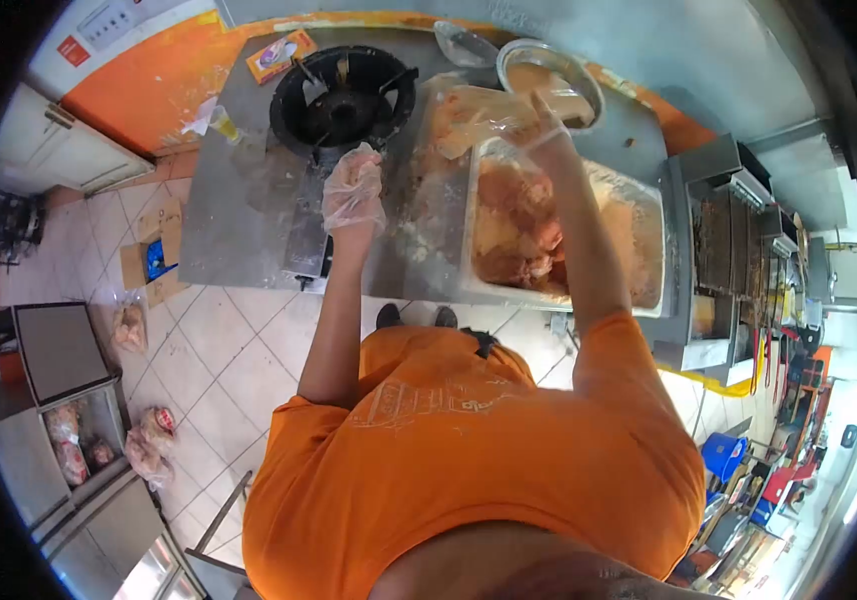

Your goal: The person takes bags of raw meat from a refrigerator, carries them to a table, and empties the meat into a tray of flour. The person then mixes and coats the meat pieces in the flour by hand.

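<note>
My left hand [354, 190], in a clear plastic glove, is raised over the counter just in front of the black burner. Its fingers look curled in, and whatever may lie inside them is hidden. My right hand [547, 125] reaches past the tub towards the round metal bowl [589, 78], which holds a light brown mix. Right beside that hand is a clear plastic bag [479, 112]; the grip is not plain. Under my right forearm stands a white tub [656, 290], with reddish raw meat [519, 215] and a pale brown powder [629, 225] in it.
A black gas burner [344, 100] stands on the metal counter [239, 220], near an orange box [281, 56] and a clear lid [464, 44]. Metal racks [724, 240] adjoin the right side. On the floor lie an opened carton [154, 255] and bagged food [152, 447].
</note>
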Demonstrator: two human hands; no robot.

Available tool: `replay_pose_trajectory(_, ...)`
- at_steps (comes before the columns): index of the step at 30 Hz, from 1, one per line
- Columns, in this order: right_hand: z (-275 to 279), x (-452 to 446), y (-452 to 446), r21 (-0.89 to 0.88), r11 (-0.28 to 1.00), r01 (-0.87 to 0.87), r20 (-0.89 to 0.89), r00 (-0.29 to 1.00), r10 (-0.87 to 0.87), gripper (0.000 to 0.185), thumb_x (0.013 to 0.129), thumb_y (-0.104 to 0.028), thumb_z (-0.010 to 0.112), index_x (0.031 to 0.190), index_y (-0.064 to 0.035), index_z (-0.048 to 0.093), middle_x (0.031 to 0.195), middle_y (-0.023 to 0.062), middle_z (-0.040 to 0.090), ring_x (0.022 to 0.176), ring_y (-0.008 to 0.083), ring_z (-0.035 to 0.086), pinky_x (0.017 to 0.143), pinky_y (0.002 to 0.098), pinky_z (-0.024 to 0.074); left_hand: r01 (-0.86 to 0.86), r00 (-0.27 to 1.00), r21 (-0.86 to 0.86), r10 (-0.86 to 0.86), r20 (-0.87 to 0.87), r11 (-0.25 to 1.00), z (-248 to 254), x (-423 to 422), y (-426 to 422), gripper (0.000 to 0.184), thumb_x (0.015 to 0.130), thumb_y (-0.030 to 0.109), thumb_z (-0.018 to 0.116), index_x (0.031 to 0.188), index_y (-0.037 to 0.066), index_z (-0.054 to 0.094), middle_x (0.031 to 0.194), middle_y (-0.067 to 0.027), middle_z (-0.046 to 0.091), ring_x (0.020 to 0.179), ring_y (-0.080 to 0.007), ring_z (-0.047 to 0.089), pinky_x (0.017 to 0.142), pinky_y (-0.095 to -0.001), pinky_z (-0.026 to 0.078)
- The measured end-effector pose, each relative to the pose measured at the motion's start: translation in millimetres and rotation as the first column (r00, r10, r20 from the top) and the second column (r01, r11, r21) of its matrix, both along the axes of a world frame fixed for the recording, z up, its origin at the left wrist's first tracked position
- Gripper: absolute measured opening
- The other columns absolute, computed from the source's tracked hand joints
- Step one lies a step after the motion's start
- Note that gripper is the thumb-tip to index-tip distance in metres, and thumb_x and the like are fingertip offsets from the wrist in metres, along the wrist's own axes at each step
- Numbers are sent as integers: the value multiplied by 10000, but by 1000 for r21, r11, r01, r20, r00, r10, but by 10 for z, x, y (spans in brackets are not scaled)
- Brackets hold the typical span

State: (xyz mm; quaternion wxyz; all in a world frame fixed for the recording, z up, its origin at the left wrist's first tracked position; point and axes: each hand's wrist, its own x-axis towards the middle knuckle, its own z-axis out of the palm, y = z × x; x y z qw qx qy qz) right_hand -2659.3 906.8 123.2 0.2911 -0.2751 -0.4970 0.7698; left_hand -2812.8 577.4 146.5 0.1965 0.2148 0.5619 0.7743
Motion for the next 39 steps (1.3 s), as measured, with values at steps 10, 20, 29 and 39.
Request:
replay_pose_trajectory(10, 513, 1328, -554, 537, 564, -628, 836, 484, -257, 705, 791, -345, 723, 1405, -172, 423, 1307, 123, 579, 1072, 249, 624, 878, 350, 515, 204, 953, 70, -214, 214, 976, -304, 15, -30, 214, 915, 138, 663, 1094, 26, 623, 1046, -102, 663, 870, -127, 618, 725, -214, 492)
replay_pose_trajectory(20, 163, 1867, -1137, 484, 605, -633, 875, 327, -358, 746, 689, -365, 816, 1309, -139, 469, 1129, 144, 651, 960, 291, 647, 822, 372, 516, 403, 852, -252, -461, -248, 880, -156, 837, 568, 160, 920, 109, 601, 1064, 64, 653, 983, -58, 685, 874, -128, 625, 776, -242, 486)
replay_pose_trajectory(29, 238, 2146, -1110, 603, 782, -155, 506, 832, -225, 651, 667, -152, 853, 1204, -87, 492, 1050, 118, 648, 964, 271, 645, 828, 338, 515, 377, 518, -503, -627, -581, 778, 17, 1960, 1308, 535, 766, 241, 760, 1228, 37, 585, 992, -145, 683, 922, -238, 661, 812, -330, 501)
replay_pose_trajectory(39, 626, 2612, -871, 682, 719, -135, 343, 927, -152, 830, 715, -280, 793, 1404, -92, 370, 1008, 200, 667, 872, 343, 666, 785, 380, 520, 620, 680, -380, -712, -174, 686, -48, 2436, 1750, 433, 830, 164, 748, 1188, 19, 552, 1024, -34, 651, 892, -116, 615, 746, -249, 489)
